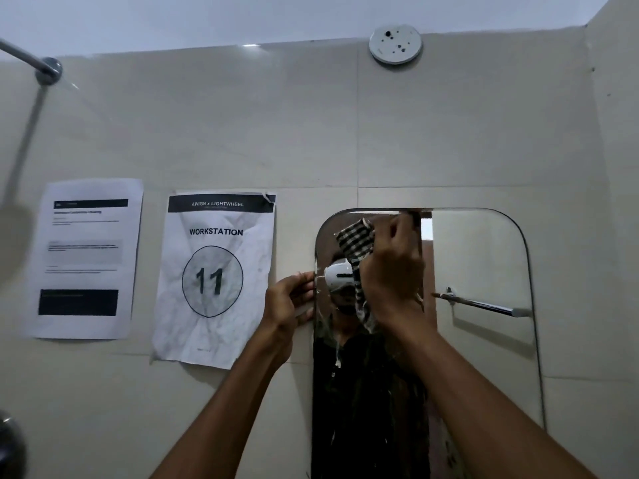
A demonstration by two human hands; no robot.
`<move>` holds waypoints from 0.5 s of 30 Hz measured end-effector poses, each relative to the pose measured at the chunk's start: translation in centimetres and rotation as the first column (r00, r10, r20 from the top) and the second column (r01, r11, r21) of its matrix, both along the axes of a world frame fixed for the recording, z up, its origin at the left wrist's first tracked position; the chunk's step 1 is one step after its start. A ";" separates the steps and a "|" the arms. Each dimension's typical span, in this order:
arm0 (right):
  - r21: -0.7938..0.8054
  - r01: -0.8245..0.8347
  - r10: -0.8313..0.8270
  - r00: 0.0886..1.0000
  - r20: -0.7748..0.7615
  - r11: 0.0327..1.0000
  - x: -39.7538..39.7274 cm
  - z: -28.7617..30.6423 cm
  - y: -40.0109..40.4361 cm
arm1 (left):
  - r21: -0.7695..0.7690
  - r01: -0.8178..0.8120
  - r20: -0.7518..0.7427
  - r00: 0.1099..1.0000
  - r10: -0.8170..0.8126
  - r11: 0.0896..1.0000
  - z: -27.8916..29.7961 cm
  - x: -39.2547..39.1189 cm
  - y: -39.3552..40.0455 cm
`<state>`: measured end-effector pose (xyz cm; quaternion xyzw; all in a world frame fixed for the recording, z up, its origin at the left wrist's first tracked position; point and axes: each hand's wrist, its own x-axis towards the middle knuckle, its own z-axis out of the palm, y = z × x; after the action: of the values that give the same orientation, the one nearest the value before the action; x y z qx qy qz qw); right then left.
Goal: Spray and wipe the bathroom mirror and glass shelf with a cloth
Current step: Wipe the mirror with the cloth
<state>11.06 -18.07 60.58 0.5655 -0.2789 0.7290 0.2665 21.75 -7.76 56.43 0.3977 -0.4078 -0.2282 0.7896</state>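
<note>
Two bare hands reach up to one tall wall mirror with rounded corners [484,271] on a wall of big pale tiles [242,133]. The right hand [390,274] is up near the top of the mirror, and its fingers are curled tight around one black and white checked cloth [356,242]. The top part of the cloth is bunched against the glass, and a long end of it hangs down past the wrist. The left hand [288,300] is at the left edge of the mirror, about halfway up what shows of it. Its fingers are bent a little and lie along that edge; whether they really grab the edge I cannot tell. It has nothing else in it. Thin wet lines run down the glass in the dark lower part. In the mirror you can see a person in dark clothes with a white gadget on the head, and one shiny metal bar. Left of the mirror, two sheets of paper are stuck to the wall. The closer one, a crinkled white paper sign [214,278], says WORKSTATION and has the number 11 in a circle. The farther one, a white printed sheet with black bars [84,257], has small words too blurry to read. One round grey disc [395,44] sits where the wall meets the ceiling. One metal rod [31,60] goes into the wall at top left.
</note>
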 end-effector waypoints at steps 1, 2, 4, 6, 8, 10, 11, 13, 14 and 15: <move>-0.005 0.028 -0.028 0.999 -0.042 1.000 0.9 -0.7 0.0 | 0.001 0.003 -0.001 1.000 -0.003 1.000 0.0 0.1 0.0; 0.022 0.063 -0.060 0.990 -0.129 0.998 1.9 -1.8 -0.2 | -0.001 0.006 -0.007 1.000 -0.006 1.000 -0.1 0.2 -0.1; 0.056 0.108 -0.085 0.945 -0.315 0.993 3.2 -4.4 -0.9 | -0.001 0.015 -0.014 1.000 -0.015 1.000 -0.1 0.5 -0.2; -0.033 0.078 -0.084 0.900 -0.428 0.996 1.9 -4.6 -2.7 | -0.004 0.027 -0.009 1.000 -0.027 1.000 -0.1 0.7 -0.3; -0.113 0.074 -0.117 0.886 -0.450 0.991 -0.5 -2.6 -4.7 | -0.006 0.029 -0.007 1.000 -0.029 1.000 -0.2 0.7 -0.3; -0.059 0.063 -0.079 0.943 -0.324 0.996 -2.0 0.4 -5.6 | -0.005 0.037 -0.004 0.999 -0.037 0.999 -0.3 1.0 -0.4; 0.001 0.025 -0.024 0.969 -0.245 1.000 -1.7 1.2 -5.2 | -0.008 0.045 -0.005 0.999 -0.045 0.999 -0.3 1.1 -0.4; 0.016 -0.029 0.032 0.973 -0.227 0.999 0.7 0.5 -3.7 | -0.012 0.060 -0.021 0.998 -0.061 0.998 -0.4 1.2 -0.3; -0.035 -0.046 0.031 0.941 -0.337 0.998 2.0 -0.8 -3.1 | -0.012 0.063 -0.034 0.997 -0.063 0.998 -0.4 1.2 -0.3; -0.112 -0.075 0.012 0.876 -0.482 0.991 2.9 -2.1 -2.6 | -0.018 0.059 -0.052 0.997 -0.059 0.998 -0.4 1.2 -0.3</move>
<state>14.00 -20.64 58.50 0.7164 -0.1443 0.5881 0.3465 22.97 -8.07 56.05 0.3729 -0.4002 -0.2585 0.7962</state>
